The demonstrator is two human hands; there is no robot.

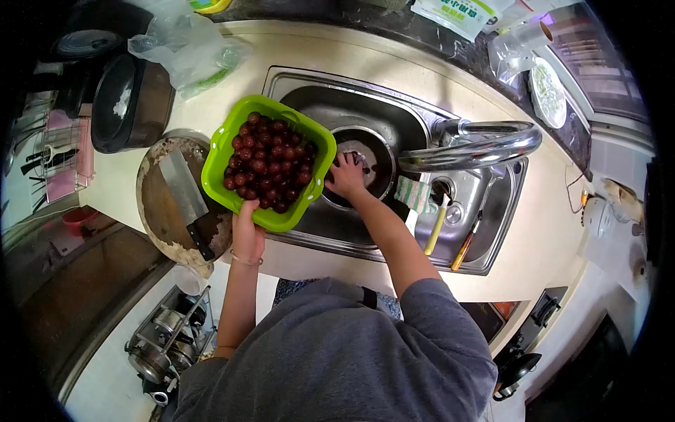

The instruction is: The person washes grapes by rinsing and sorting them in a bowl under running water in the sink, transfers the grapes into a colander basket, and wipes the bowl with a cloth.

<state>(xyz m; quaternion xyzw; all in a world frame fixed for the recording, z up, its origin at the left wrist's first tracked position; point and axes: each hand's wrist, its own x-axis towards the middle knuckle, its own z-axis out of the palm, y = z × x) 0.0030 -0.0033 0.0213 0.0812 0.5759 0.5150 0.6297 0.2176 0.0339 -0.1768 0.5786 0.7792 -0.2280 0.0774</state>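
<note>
Head view: in the upper left, a crumpled clear plastic bag (186, 56) and a dark box-shaped container (130, 105) are seen on the pale counter (116, 186). Below them, a black-handled steel cleaver (181, 186) is laid across a worn round chopping board (156, 225). Right of centre, a curved chrome faucet (485, 151) is reached across the stainless steel double sink (281, 79), its end near a round dark metal pan (387, 179). In the right basin, a green-and-white striped cloth (413, 195), a yellow-handled tool (436, 228) and an orange-handled tool (467, 246) are placed.

Left of centre, a bright green square plastic basket (216, 165), filled with dark red round fruits (264, 158), is grasped at its lower edge by the left hand (247, 232), the thumb over the rim. The right hand (346, 177) is lowered into the pan, just right of the basket; whether anything is gripped there cannot be told.
</note>
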